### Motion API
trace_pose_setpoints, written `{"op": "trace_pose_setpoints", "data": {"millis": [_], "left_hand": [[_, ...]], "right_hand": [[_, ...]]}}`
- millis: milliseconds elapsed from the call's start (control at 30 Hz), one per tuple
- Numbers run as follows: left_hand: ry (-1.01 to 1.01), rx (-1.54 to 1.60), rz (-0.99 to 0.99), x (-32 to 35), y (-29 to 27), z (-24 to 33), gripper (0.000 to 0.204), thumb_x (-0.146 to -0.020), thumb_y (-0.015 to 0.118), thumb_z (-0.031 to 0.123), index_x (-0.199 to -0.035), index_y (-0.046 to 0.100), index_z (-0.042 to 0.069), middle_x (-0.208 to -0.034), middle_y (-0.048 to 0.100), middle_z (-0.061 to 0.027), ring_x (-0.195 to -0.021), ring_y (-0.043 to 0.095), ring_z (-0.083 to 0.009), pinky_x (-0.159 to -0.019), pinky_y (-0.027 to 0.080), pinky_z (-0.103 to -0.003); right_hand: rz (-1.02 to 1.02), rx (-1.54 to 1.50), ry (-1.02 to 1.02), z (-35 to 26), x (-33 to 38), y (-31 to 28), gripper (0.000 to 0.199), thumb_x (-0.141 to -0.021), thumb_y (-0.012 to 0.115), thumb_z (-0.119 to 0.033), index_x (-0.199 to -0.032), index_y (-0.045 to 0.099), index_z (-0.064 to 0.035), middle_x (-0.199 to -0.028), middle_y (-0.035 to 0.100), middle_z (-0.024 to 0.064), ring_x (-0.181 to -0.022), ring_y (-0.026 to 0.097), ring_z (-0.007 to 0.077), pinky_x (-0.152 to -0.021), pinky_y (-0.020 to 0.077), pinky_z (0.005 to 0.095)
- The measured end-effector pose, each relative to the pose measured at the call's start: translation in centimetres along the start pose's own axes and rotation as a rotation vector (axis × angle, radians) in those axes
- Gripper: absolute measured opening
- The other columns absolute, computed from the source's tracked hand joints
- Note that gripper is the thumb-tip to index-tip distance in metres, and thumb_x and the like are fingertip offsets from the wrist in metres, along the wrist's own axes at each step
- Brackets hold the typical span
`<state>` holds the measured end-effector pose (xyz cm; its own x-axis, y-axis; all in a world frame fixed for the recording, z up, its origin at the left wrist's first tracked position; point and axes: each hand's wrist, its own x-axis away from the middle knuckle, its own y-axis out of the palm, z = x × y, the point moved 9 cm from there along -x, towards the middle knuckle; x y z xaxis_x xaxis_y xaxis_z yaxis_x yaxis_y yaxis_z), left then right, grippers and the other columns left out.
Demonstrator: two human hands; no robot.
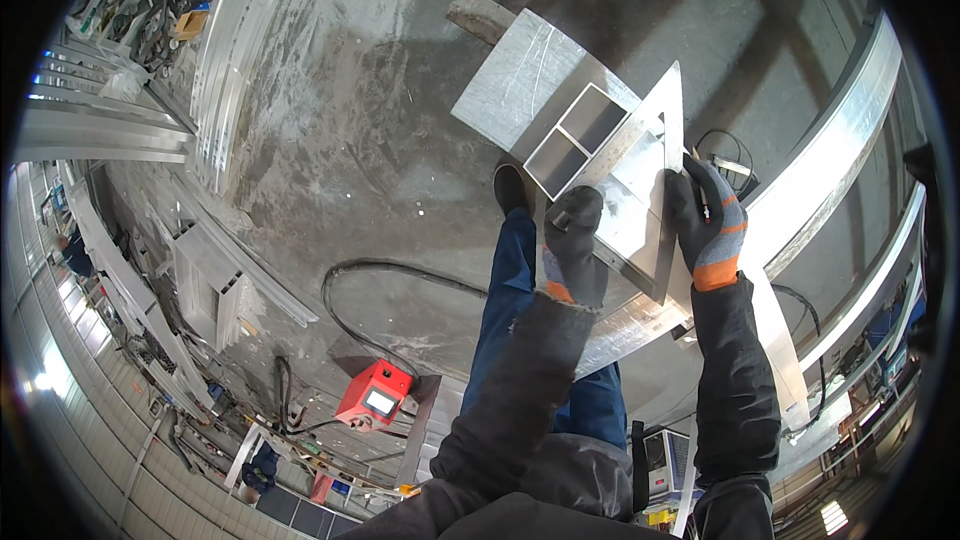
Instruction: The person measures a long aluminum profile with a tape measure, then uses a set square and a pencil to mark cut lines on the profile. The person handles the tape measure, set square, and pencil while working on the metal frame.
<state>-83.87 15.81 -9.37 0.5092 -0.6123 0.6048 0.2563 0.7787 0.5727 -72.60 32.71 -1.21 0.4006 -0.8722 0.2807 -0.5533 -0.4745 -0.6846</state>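
A rectangular aluminium profile (630,215), with a divided hollow end, lies across a metal plate before me. My left hand (575,240), in a black and grey glove with an orange cuff, is closed at the profile's near left corner; its fingertips are partly hidden. On top of the profile rests a flat triangular metal set square (671,130). My right hand (710,215), gloved alike, is closed along the square's right edge. Something thin and pale pokes out near its fingertips, too small to name.
A flat metal plate (540,65) lies under the profile. Long aluminium beams (840,130) curve along the right, and others (235,60) stand at the left. A red machine (375,395) with a small screen sits on the floor, a black cable (330,280) looping near it. Two people are far off at left.
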Motion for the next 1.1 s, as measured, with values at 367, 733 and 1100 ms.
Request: {"op": "trace_pose_setpoints", "data": {"millis": [367,733,1100], "left_hand": [[-0.165,0.331,-0.298,-0.6,-0.3,-0.5,0.023,-0.087,0.052,-0.002,-0.109,0.054,0.004,-0.092,0.047,0.005,-0.099,0.06,-0.0102,-0.101,0.052,-0.032],[-0.192,0.374,-0.336,-0.9,-0.6,-0.9,0.02,-0.083,0.054,-0.004,-0.099,0.05,0.008,-0.093,0.049,0.0041,-0.098,0.061,-0.0119,-0.098,0.053,-0.032],[-0.02,-0.322,0.323,3.5,-3.1,3.1,0.039,-0.102,0.065,0.017,-0.134,0.051,0.001,-0.121,0.062,-0.0086,-0.109,0.062,-0.0169,-0.088,0.057,-0.034]], "right_hand": [[-0.013,-0.026,0.058,0.4,0.0,0.1,0.035,-0.094,0.075,-0.024,-0.123,0.073,-0.005,-0.109,0.075,0.0147,-0.103,0.074,0.0269,-0.092,0.0581,0.0381],[-0.012,-0.014,0.021,0.1,-0.1,0.1,0.034,-0.094,0.075,-0.024,-0.123,0.074,-0.0058,-0.11,0.075,0.0151,-0.103,0.074,0.027,-0.092,0.058,0.0377],[-0.027,-0.077,-0.029,-1.0,-0.2,-0.1,0.034,-0.095,0.073,-0.024,-0.124,0.073,-0.0059,-0.106,0.075,0.0141,-0.101,0.073,0.0288,-0.091,0.0565,0.0383]]}}
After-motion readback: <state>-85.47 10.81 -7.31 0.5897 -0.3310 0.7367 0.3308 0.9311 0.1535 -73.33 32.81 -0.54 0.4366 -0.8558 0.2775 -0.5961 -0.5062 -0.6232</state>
